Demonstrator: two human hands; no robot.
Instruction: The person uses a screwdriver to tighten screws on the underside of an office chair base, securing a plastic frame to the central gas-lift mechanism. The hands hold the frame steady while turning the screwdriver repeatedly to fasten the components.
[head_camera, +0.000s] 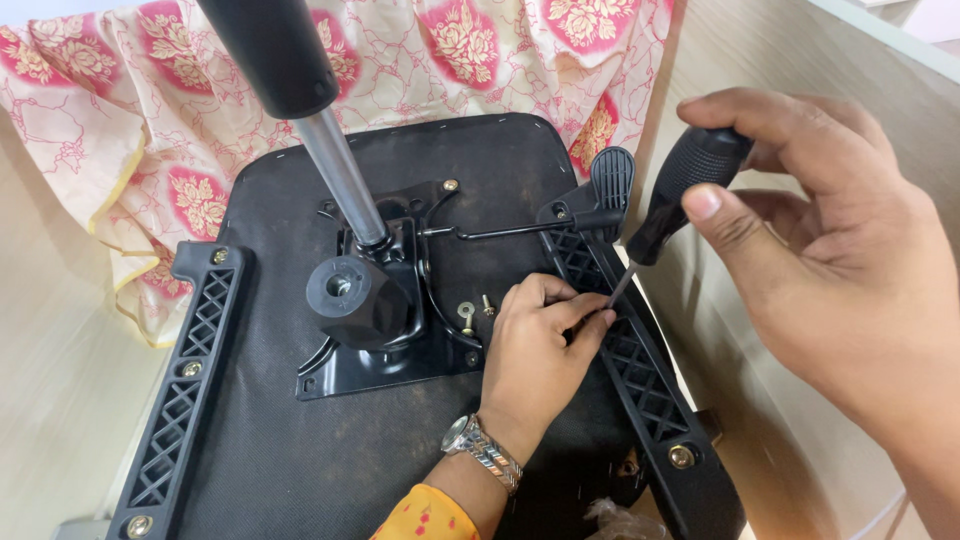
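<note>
A black chair seat (330, 460) lies upside down. My right hand (840, 290) is shut on the black handle of a screwdriver (690, 175), whose thin shaft slants down-left. My left hand (530, 360), with a metal wristwatch and a yellow sleeve, pinches the shaft's tip against the right black latticed armrest bracket (650, 400). What lies under the fingertips is hidden. Two loose bolts (467, 315) rest on the seat just left of my left hand.
A black metal mechanism plate (400, 355) with a large knob (350, 295) and a steel gas cylinder (335, 160) rises from the seat's middle. A lever with a paddle (612, 178) points right. A second bracket (185, 380) runs along the left. A floral cloth (150, 100) lies behind.
</note>
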